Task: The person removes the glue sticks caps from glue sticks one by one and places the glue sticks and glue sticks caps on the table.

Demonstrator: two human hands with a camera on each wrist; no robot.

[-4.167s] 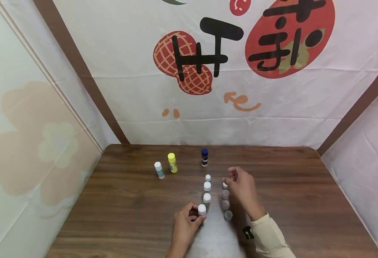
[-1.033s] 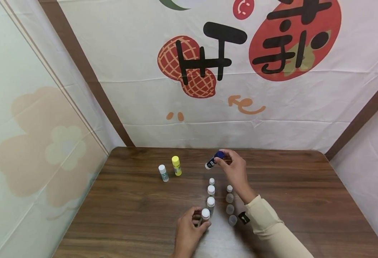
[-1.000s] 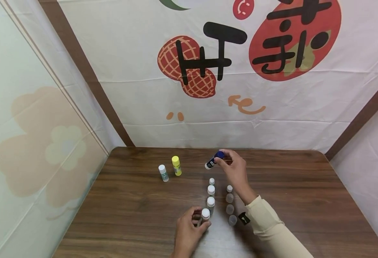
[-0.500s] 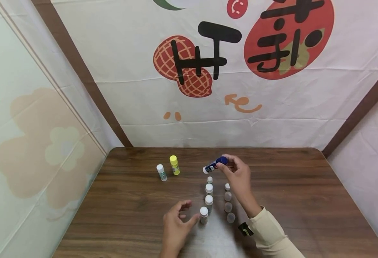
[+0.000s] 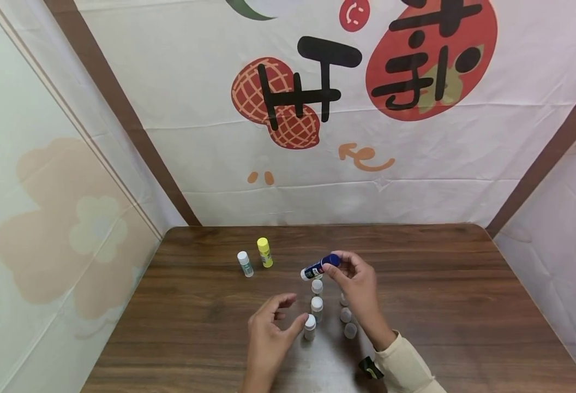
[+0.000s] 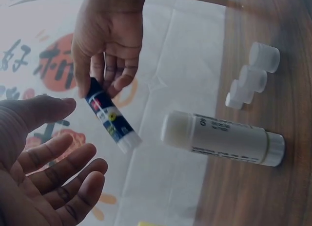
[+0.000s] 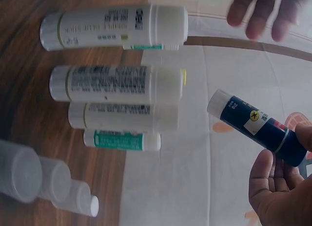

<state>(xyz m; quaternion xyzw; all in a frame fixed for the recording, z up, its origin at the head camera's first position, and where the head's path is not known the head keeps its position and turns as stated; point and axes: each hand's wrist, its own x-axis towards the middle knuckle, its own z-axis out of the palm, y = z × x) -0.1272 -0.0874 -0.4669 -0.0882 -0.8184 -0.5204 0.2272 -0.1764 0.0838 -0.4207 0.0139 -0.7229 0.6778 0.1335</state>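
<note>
Glue stick [image 5: 319, 268], navy, tilts pinched in our right grip [image 5: 359, 283]. At its seven o'clock, our left grip [image 5: 270, 329] hangs loose near a white glue stick [image 5: 310, 331].

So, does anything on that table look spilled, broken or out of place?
Nothing looks spilled or broken. The one oddity is a row of what look like loose glue-stick caps, standing beside the row of upright glue sticks rather than on them. The dark-blue glue stick is tilted, but the right hand is holding it.
</note>
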